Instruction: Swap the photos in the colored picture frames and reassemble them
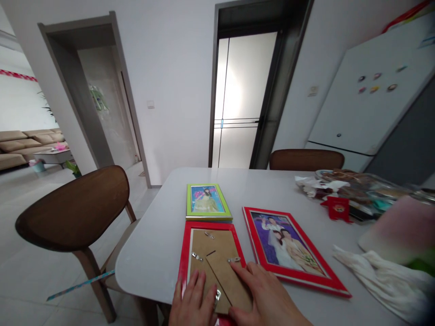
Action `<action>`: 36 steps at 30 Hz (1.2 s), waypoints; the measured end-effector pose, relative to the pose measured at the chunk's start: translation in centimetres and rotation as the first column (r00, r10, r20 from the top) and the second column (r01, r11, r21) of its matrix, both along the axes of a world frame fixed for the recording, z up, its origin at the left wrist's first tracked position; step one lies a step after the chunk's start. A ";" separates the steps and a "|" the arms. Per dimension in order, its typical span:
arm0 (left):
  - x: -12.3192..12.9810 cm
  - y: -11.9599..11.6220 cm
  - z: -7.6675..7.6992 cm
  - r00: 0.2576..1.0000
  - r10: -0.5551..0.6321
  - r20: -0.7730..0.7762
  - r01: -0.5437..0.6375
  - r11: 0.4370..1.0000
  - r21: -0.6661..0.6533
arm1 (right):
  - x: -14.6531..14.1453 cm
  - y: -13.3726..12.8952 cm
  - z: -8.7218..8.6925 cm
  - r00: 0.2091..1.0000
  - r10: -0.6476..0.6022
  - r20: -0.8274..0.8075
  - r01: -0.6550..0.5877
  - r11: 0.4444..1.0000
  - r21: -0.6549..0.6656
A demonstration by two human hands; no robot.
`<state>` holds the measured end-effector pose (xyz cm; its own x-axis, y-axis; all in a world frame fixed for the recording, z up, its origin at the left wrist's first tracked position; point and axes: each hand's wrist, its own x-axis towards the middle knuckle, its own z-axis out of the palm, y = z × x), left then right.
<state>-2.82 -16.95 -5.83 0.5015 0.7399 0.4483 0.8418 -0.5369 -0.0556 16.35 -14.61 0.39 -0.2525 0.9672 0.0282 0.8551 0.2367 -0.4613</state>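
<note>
A red picture frame point(184, 256) lies face down near the table's front edge, its brown backing board point(204, 244) facing up. Small metal clips sit along the board's edges, and a support leg is set into its middle. My left hand point(195, 299) rests on the board's lower left, fingers stretched out, beside the lower metal clip point(217, 296). With thumb and index finger apart, my right hand point(263, 294) touches the board's right side; the index fingertip is at the right metal clip point(234, 260). Its other fingers are partly hidden.
Beyond the frame lies a green picture frame point(209, 217), face up. A larger red picture frame point(249, 222) with a wedding photo is at right. Farther right are a white cloth point(384, 280), a pink-and-white object point(401, 231) and a red packet point(339, 209). A brown chair point(78, 208) stands left.
</note>
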 end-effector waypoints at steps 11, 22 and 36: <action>-1.7 0.8 3.8 0.981 -0.141 0.132 0.178 0.924 -0.337 | -0.7 1.0 -0.7 0.999 0.000 0.049 -0.006 0.991 0.131; -0.4 0.9 3.2 0.962 0.033 0.270 0.108 0.864 -0.492 | 0.3 1.5 -1.1 0.996 0.040 0.085 -0.055 0.980 0.192; -0.2 0.8 3.0 0.964 0.060 0.260 0.085 0.855 -0.512 | 0.3 3.4 -1.3 0.975 0.089 0.205 -0.131 0.970 0.203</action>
<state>-3.06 -16.10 -2.84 0.4329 0.8936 0.1183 0.7796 -0.4371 0.4486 16.67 -11.16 -0.90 -0.3783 0.9096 0.1720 0.8857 0.4097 -0.2182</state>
